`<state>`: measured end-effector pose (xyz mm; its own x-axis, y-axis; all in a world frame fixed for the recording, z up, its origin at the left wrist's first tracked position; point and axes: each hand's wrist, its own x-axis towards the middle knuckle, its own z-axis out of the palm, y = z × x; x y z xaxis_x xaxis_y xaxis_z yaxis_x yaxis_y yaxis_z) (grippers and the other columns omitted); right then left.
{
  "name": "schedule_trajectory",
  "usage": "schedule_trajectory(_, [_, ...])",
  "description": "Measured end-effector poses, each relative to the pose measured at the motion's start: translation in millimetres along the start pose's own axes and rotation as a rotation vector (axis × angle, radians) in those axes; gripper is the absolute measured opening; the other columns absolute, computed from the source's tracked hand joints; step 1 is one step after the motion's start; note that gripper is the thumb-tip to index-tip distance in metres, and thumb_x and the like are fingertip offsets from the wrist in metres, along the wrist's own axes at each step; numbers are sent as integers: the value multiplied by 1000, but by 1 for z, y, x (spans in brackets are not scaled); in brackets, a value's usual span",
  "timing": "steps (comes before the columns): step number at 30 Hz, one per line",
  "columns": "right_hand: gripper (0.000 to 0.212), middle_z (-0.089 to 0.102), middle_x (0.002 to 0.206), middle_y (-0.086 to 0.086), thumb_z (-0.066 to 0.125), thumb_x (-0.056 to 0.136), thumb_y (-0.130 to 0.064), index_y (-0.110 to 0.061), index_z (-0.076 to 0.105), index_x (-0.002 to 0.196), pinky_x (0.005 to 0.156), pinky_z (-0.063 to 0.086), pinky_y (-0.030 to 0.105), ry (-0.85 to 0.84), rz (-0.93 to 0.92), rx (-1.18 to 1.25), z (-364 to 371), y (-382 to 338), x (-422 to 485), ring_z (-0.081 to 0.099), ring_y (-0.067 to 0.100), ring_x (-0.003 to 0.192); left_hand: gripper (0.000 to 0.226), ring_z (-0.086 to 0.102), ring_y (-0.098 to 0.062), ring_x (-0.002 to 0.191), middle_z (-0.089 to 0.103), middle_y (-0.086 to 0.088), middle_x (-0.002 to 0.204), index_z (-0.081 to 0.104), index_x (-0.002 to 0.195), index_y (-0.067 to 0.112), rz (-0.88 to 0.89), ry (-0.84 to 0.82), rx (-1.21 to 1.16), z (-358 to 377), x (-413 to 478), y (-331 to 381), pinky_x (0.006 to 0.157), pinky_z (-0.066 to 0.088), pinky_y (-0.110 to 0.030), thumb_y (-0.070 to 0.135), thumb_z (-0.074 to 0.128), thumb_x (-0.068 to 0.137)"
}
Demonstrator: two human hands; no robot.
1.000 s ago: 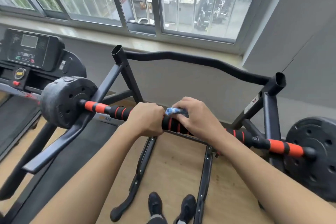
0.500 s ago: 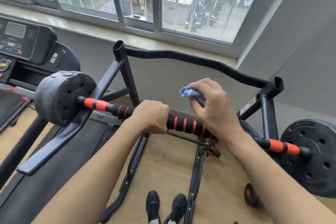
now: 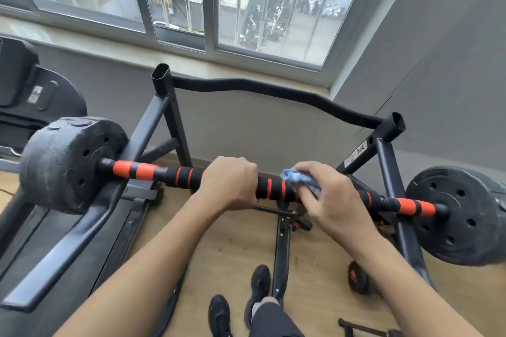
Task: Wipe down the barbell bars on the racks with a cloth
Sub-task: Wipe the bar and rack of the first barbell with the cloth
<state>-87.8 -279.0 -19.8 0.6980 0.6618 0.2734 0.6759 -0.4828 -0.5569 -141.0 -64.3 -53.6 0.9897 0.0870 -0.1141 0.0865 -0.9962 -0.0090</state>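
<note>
A barbell bar (image 3: 273,189) with black foam and orange bands lies across a black rack (image 3: 273,90), with a black weight plate (image 3: 68,164) at its left end and another plate (image 3: 460,213) at its right end. My left hand (image 3: 228,182) grips the bar near its middle, fingers curled round it. Just to the right, my right hand (image 3: 332,200) holds a crumpled blue cloth (image 3: 298,176) against the top of the bar.
A treadmill (image 3: 32,107) stands close on the left, its handrail reaching under the left plate. The rack's floor legs (image 3: 282,249) run over the wooden floor beside my black shoes (image 3: 257,290). A small dumbbell (image 3: 357,278) lies at the right. Window and grey wall stand behind.
My right hand, lifted off the bar with the cloth half a second ago, has come back down and presses the cloth on the bar. My left hand keeps its grip.
</note>
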Motion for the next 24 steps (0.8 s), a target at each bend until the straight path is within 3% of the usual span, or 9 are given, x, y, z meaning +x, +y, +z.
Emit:
schedule_trajectory(3, [15,64,98,-11,69,93,-17,-23,70,107,78,54,38,17,-7,-178,1,6,34,60,13,94,11,53,-27,60,49,5,65,59,77,23,-2,71,41,4,-6,2,59,38,-31,33,63,76])
schedule_trajectory(6, [11,62,95,-8,65,95,-21,-24,72,103,72,53,38,-94,36,-287,11,14,50,59,17,94,8,51,-26,60,55,4,67,63,77,23,-22,117,59,6,-10,5,59,38,-31,31,64,75])
schedule_trajectory(8, [16,64,96,-8,62,94,-21,-28,74,102,75,53,38,-250,110,-313,15,14,53,61,19,96,8,51,-26,61,58,4,69,64,78,23,-29,111,54,6,-9,6,59,38,-31,31,64,75])
schedule_trajectory(12, [32,65,102,-7,52,95,-15,-31,76,108,87,53,40,-484,156,-245,8,8,56,61,20,100,12,50,-25,61,44,6,63,56,75,24,-8,66,41,4,-5,3,60,39,-32,33,64,76])
schedule_trajectory(16, [36,52,94,-10,52,95,-11,-34,74,113,75,52,38,-484,56,-423,7,-2,52,48,16,95,18,55,-20,60,52,7,66,58,79,24,20,-78,-38,-4,4,-4,60,45,-31,40,66,78])
schedule_trajectory(21, [23,39,92,-6,52,93,-11,-27,66,99,59,42,33,-459,-20,-587,4,-17,42,39,16,87,27,66,-17,58,67,3,70,68,89,23,60,-364,-345,-15,19,-15,56,58,-32,40,76,69])
schedule_trajectory(22, [20,39,93,-6,52,93,-12,-26,65,99,58,42,33,-459,-20,-599,4,-17,42,40,16,88,29,68,-17,59,67,3,70,69,90,25,92,-342,-397,-15,21,-18,57,59,-33,41,77,67])
schedule_trajectory(24, [14,39,97,-5,52,94,-16,-24,62,99,61,49,35,-459,-22,-605,3,-20,40,43,17,90,32,64,-17,63,64,6,71,62,87,28,210,-114,-318,-11,16,-26,58,55,-32,50,74,67])
